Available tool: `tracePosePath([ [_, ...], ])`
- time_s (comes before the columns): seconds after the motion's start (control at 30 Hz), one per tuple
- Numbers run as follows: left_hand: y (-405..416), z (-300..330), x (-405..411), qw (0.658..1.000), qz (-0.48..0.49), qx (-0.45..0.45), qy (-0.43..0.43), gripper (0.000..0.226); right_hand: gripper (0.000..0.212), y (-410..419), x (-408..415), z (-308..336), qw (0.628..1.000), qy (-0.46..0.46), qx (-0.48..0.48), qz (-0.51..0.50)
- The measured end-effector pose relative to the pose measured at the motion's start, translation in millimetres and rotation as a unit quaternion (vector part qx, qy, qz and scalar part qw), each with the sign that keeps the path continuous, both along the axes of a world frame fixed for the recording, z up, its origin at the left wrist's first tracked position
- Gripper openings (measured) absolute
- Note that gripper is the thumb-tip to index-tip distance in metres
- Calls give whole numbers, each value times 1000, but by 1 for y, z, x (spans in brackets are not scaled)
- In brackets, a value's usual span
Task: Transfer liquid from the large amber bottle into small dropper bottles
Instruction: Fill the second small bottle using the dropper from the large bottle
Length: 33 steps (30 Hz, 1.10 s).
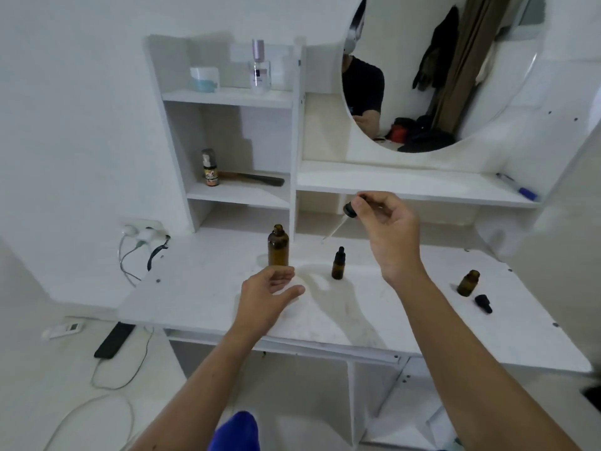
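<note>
Counter [208,297]: white vanity, large amber bottle [278,245] standing uncapped, upright.
Right hand [388,229]: fingers pinching dropper [343,219], tip slanting down-left toward bottle mouth.
Left hand [266,296]: hovering open, empty, just before bottle.

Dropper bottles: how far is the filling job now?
Likely done: one small bottle stands capped. In hand: the right hand pinches a dropper near the open large amber bottle; the left hand is open. Left: another small bottle is uncapped, its cap beside it.
</note>
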<state>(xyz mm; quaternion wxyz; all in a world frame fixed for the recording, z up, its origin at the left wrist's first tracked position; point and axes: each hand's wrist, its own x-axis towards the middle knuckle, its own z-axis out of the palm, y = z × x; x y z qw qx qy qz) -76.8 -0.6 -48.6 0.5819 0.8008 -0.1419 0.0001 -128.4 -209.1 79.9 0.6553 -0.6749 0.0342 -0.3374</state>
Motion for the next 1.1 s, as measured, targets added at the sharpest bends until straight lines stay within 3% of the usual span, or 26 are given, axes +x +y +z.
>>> tracePosePath([
  [0.2, 27, 1, 18, 996, 88, -8, -4, 57, 10, 43, 35, 6, 999, -7, -2, 31],
  [0.43, 10, 0, 48, 998, 64, -12, 15, 78, 8, 58, 64, 11, 999, -11, -23, 41],
  [0.67, 4, -3, 60, 997, 68, -21, 3, 54, 5, 59, 77, -3, 996, 12, -63, 63],
  [0.9, 5, -1, 60, 997, 65, -31, 15, 51, 6, 64, 88, -8, 986, 57, -129, 94],
  [1.1, 4, -2, 61, 997, 65, -31, 8, 52, 8, 69, 91, -19, 984, 88, -118, 105],
])
